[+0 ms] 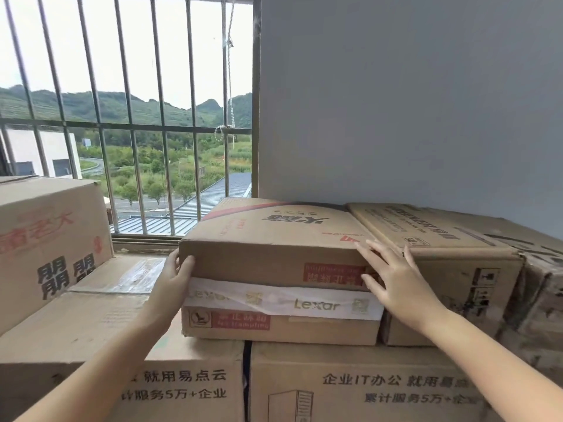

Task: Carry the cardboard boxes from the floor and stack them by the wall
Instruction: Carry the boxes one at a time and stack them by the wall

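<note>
Cardboard top box (274, 239) sits against the wall (411, 102); left hand (175, 277) curls round its corner, right hand (393, 277) presses flat, fingers spread (squaring it, I'd guess).

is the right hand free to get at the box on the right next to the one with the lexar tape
Probably yes. The right hand lies flat on the front right corner of the Lexar-taped box, and the neighbouring box stands right beside it with its top and front face bare, nothing between.
</note>
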